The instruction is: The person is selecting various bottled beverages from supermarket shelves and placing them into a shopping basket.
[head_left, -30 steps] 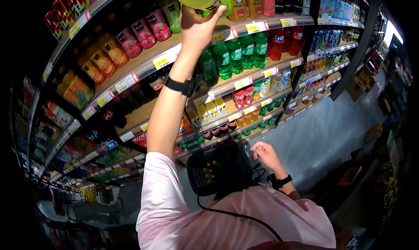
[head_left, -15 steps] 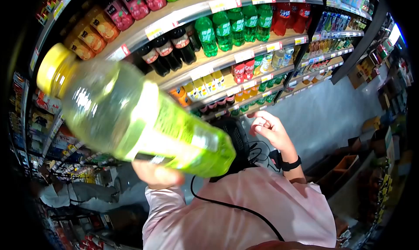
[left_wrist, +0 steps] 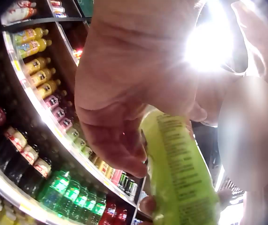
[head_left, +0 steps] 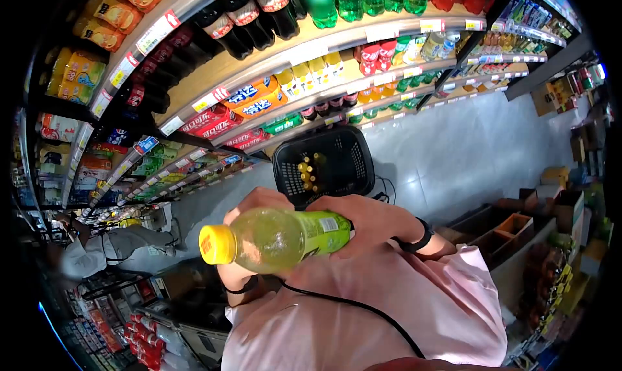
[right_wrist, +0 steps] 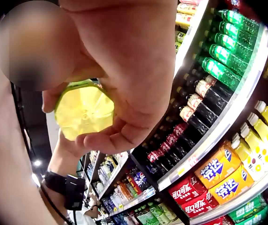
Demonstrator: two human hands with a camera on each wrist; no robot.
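A green-labelled bottle with a yellow cap [head_left: 271, 239] lies sideways in front of the chest in the head view, its cap toward the left. My left hand [head_left: 259, 201] holds it from behind, with the fingers partly hidden there. My right hand [head_left: 368, 221] grips the labelled base end. The left wrist view has my left hand [left_wrist: 129, 79] with fingers curled against the bottle [left_wrist: 178, 168]. In the right wrist view, fingers of my right hand [right_wrist: 134, 70] wrap round the bottle [right_wrist: 84, 112], whose base faces the camera.
Beyond the hands, a black basket [head_left: 368, 152] on the floor holds several yellow-capped bottles [head_left: 307, 175]. Curved drink shelves [head_left: 304, 50] span the front and left. A person [head_left: 116, 245] is at the far left; boxes [head_left: 515, 225] stand at right.
My left hand has brought the bottle down from the upper shelf to the chest. My right hand has come up and taken hold of its base end. The view has tilted down.
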